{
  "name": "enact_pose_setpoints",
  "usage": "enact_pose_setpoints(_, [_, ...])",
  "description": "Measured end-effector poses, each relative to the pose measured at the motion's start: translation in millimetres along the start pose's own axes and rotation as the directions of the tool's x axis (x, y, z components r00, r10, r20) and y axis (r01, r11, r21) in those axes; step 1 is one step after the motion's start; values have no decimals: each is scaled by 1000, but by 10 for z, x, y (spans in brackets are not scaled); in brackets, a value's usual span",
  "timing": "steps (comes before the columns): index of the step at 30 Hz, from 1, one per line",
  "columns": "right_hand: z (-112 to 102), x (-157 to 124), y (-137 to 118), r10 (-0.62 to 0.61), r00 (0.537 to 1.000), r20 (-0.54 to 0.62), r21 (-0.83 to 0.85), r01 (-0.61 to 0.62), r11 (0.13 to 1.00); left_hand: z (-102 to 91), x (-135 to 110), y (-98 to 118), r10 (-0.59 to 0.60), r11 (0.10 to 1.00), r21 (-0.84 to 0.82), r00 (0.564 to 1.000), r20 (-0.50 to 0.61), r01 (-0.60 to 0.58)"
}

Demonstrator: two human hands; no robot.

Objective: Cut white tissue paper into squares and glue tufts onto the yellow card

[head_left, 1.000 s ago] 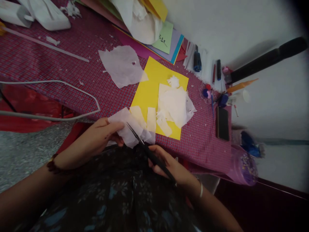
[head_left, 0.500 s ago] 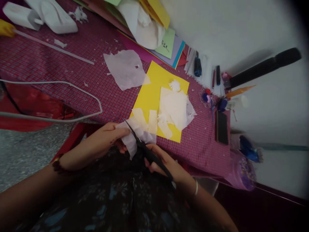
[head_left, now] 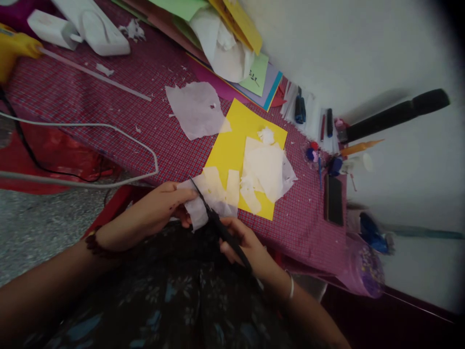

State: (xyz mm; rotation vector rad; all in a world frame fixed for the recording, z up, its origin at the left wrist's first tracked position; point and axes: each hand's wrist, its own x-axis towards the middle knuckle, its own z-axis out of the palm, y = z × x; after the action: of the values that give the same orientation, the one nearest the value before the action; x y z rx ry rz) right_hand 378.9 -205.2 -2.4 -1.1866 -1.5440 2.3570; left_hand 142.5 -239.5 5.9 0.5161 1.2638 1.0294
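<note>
My left hand [head_left: 169, 203] pinches a piece of thin white tissue paper [head_left: 196, 213] at the front edge of the table. Black scissors [head_left: 223, 230] are gripped by my right hand [head_left: 247, 247], their blades lying across the tissue paper close to my left thumb. Just beyond is a yellow sheet [head_left: 227, 140], partly covered by a stack of white paper pieces [head_left: 265, 165] and several small cut strips [head_left: 233, 186]. Another torn tissue sheet [head_left: 196, 109] lies to the left, overlapping the yellow sheet's edge.
A yellow glue gun [head_left: 16, 51] with a long glue stick [head_left: 98, 75] lies at the far left, near a white power strip [head_left: 96, 29]. Colored papers [head_left: 257, 77] are piled at the back. A phone-like dark slab [head_left: 333, 199] rests at the right. A cable loop [head_left: 154, 162] crosses the left front.
The view has shifted slightly, so the table things appear lower and farther right. The tissue paper and scissors stay in my hands, with the paper's hanging corner a little changed.
</note>
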Motion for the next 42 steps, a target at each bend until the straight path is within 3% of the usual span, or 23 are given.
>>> enact_pose_setpoints(4, [5,38,4,11,1000,1,32,-11,999,-51,44,-70,-32,997,-67,999,41,35])
enact_pose_setpoints(9, [5,60,3,-101,994,46,192,90,977,-25,7,-32,-33,993,-114,999,-23,30])
enact_pose_setpoints(14, [-20,133,45,-40,993,115,525,-27,851,-26,-63,123,10,986,-165,998,-63,-20])
enact_pose_setpoints(17, [-63,138,-16,-39,980,197,603,-90,793,-93,24,215,77,975,-203,993,-84,-93])
enact_pose_setpoints(21, [-195,90,-213,-138,971,193,579,1,816,-115,330,431,152,977,-151,988,12,-149])
enact_pose_setpoints(25, [-470,112,-465,-326,945,31,424,283,861,-7,758,782,297,955,-57,949,103,-292])
enact_pose_setpoints(28, [-710,184,-657,-452,890,-62,283,450,847,76,1069,1064,382,921,-146,913,143,-362])
enact_pose_setpoints(33, [-927,303,-925,-483,875,-25,283,470,836,8,1403,1458,404,884,-304,908,114,-355])
enact_pose_setpoints(38, [-910,469,-1160,-481,875,54,267,451,851,-324,1538,1699,459,871,-254,881,115,-421])
enact_pose_setpoints(42, [-851,677,-1214,-462,883,89,167,444,880,-573,1611,1746,517,847,-196,851,90,-493])
